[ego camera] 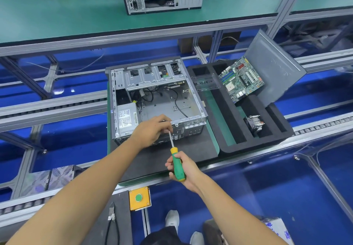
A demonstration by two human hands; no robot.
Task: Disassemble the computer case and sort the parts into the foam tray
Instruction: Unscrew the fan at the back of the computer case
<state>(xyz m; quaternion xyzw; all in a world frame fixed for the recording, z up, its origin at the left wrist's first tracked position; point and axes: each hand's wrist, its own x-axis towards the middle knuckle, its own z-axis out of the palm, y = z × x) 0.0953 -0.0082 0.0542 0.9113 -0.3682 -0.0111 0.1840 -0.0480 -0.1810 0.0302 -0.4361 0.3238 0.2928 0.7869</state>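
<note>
Screwdriver [176, 161] handle sits wrapped in my right hand [184, 172], its shaft angled up to the near rim of the open computer case [156, 99]. My left hand [152, 129] rests on that rim, fingertips pinching the shaft near its tip. Right of the case, the foam tray [235, 114] holds a circuit board [241, 79], a cooler [255, 123] and the leaning side panel [275, 70].

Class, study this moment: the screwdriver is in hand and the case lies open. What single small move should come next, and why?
Probably turn the screwdriver to loosen a screw on the case's near rear edge. The right hand grips the green handle, the left hand steadies the shaft near the tip, and the power supply sits inside while the motherboard is out by the foam tray.
</note>
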